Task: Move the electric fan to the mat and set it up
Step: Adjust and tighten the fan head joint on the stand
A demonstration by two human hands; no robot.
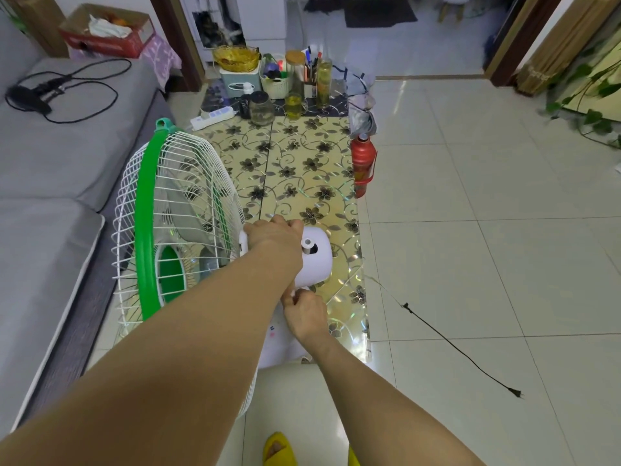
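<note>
both hands gripping the electric fan [174,227], left hand [274,232] on motor housing, right hand [305,314] below on neck, over mat [302,169]

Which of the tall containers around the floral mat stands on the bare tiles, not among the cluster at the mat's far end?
The red flask, upright on the tiles beside the mat's right edge. The clear jars and bottles stand grouped at the far end.

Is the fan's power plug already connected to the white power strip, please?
No; the plug lies loose on the floor tiles, far from the power strip on the mat.
</note>
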